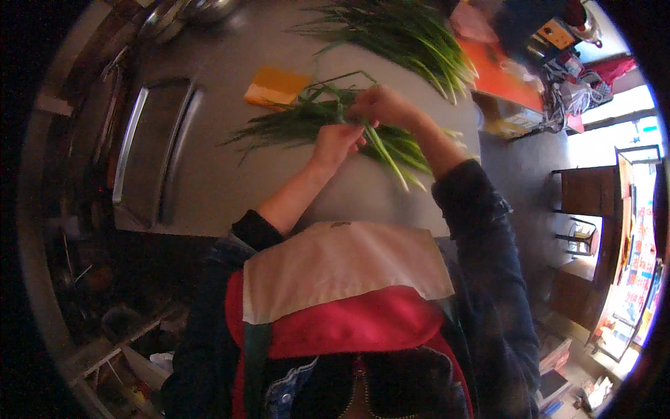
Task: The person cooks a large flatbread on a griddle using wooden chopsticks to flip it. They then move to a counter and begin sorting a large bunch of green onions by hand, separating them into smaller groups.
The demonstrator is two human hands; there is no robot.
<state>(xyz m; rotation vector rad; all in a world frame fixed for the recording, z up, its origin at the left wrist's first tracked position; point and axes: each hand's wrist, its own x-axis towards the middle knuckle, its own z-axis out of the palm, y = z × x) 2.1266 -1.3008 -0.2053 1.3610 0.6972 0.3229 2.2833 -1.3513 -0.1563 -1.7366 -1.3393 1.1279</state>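
Observation:
A bunch of scallion-like greens [293, 123] lies across the metal counter [220, 178], leaf tips to the left and pale ends to the right. Over its middle, my left hand [337, 144] has its fingers closed around a few stalks [384, 152], whose pale ends point down and to the right. My right hand [384, 107], slightly blurred, is just above and right of the left one. Its fingers are bent at the upper leaves of the same stalks, and a folded leaf [361, 74] arches above them. The exact finger contact is partly hidden.
A larger pile of the greens [398, 44] lies at the counter's far side. An orange-yellow block [280, 86] sits left of the bunch. A rectangular metal-rimmed recess [162, 152] and metal bowls [165, 23] are at left. Beyond the right edge stands an orange-topped table [502, 73].

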